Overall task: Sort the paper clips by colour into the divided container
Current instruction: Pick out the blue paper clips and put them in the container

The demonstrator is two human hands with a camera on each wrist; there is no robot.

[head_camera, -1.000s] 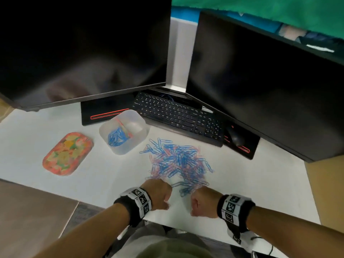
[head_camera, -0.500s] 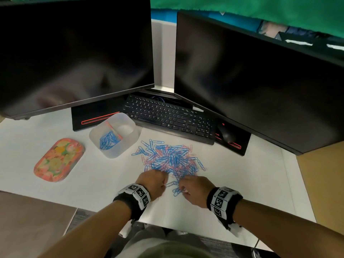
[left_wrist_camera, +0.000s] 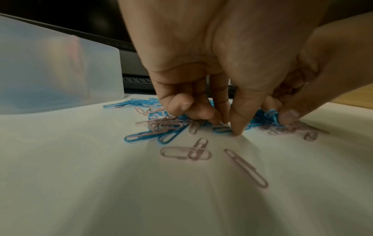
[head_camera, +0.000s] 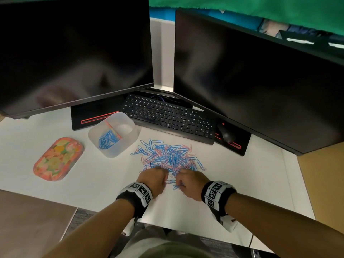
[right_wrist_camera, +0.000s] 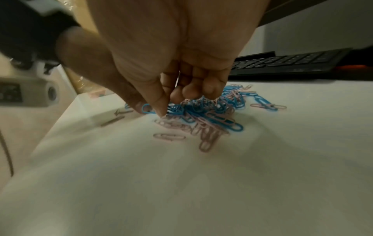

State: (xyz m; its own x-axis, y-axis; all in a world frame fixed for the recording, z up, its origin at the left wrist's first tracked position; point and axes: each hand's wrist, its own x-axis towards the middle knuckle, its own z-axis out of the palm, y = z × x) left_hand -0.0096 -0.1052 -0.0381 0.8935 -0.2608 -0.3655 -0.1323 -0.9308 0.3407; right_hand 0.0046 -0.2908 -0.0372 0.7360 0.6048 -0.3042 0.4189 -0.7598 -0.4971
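A heap of blue and pink paper clips (head_camera: 167, 157) lies on the white desk (head_camera: 93, 183). Left of it stands the translucent divided container (head_camera: 128, 136), with blue clips (head_camera: 106, 139) in its left compartment. My left hand (head_camera: 158, 175) is at the heap's near edge, thumb and forefinger pinching a clip (left_wrist_camera: 222, 127) whose colour I cannot tell. My right hand (head_camera: 183, 178) is beside it, thumb and forefinger tips (right_wrist_camera: 163, 111) closed on a clip at the heap's edge. A few pink clips (left_wrist_camera: 185, 153) lie loose in front.
A black keyboard (head_camera: 167, 118) and mouse (head_camera: 226, 135) sit just behind the heap, under two dark monitors (head_camera: 74, 53). A floral oval tray (head_camera: 57, 159) lies at the left. The desk's front edge runs close below my wrists.
Both hands have moved forward from just short of the heap into its near edge and closer together. The fingers have come down onto the clips.
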